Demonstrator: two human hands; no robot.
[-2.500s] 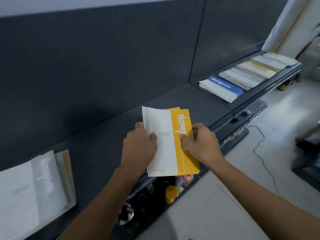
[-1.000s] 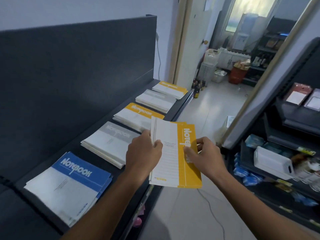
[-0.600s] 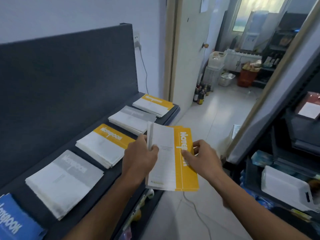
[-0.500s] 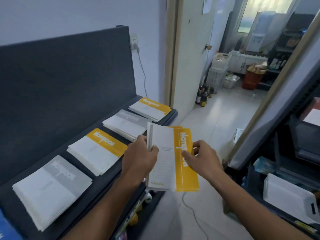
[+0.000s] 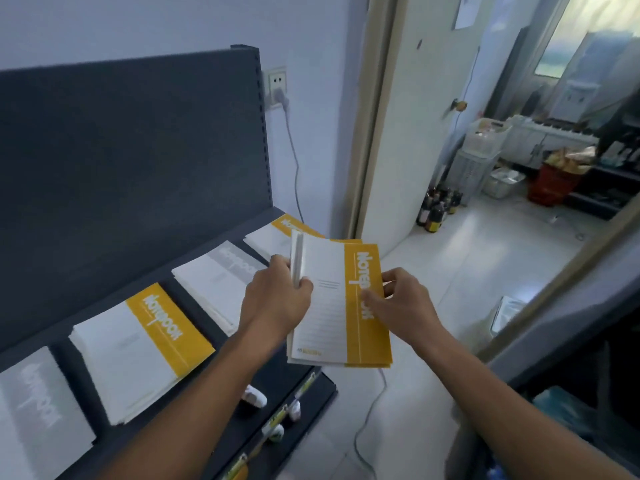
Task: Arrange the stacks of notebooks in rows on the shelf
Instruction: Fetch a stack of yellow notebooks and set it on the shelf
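Yellow notebook stack (image 5: pixel 337 306) held off the front edge of the shelf (image 5: pixel 197 313), at 3 o'clock from the grey stack (image 5: pixel 218 275); grip of the left hand (image 5: pixel 277 301) curls round its white edge at 9 o'clock; grip of the right hand (image 5: pixel 405 306) pinches its yellow band at 3 o'clock.

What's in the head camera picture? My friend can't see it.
A left hand and a right hand hold a stack of yellow-and-white notebooks in front of a dark shelf. On it, four more stacks lie in a row, grey and yellow covers alternating.
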